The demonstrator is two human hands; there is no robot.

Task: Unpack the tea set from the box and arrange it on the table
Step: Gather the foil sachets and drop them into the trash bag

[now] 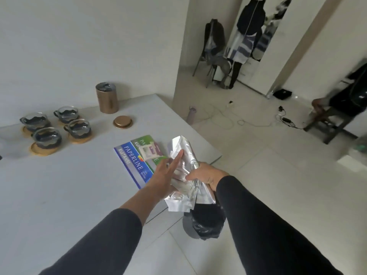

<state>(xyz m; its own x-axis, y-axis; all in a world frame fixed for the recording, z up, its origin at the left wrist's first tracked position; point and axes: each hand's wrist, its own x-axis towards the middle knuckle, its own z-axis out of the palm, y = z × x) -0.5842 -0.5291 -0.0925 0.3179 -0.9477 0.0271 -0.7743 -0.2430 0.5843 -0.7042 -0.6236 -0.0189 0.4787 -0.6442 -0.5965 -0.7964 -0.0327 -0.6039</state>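
The right hand (204, 175) is squeezing a bunch of shiny foil packets (183, 171), its fingers closed tight round the middle of the bunch. The left hand (164, 175) is pressing flat against the bunch from the other side, fingers (177, 158) straight and spread a bit, not wrapped round anything. The bunch is hanging right over the bench (69, 185) edge, w/ a dark bin (204, 223) w/ a black bag on the floor just under it.

Landmark: the copper tin (107, 100). Its lid (122, 121) is lying off, on the bench just in front of the tin. Four glass cups (55, 126) on round wooden coasters are sitting to the left of the tin, close together. The blue and green paper pads (139, 161) are lying in front of the tin, nearer the person, just beside the foil. No box is showing.

What could go wrong, I think:
- Foil is slippery. A packet could be sliding out the bottom, bc only one hand is really gripping. It would be dropping into the bin or onto the floor.
- Squeezing too hard could be splitting a packet & spilling what's inside. Can't tell what's in them.
- If the packets are going into the tin, the mouth looks narrow & something dark is already at the top, so pushing could be tipping the tin over.
- An arm swinging toward the tin could be bumping the cups, as they're glass & packed close.
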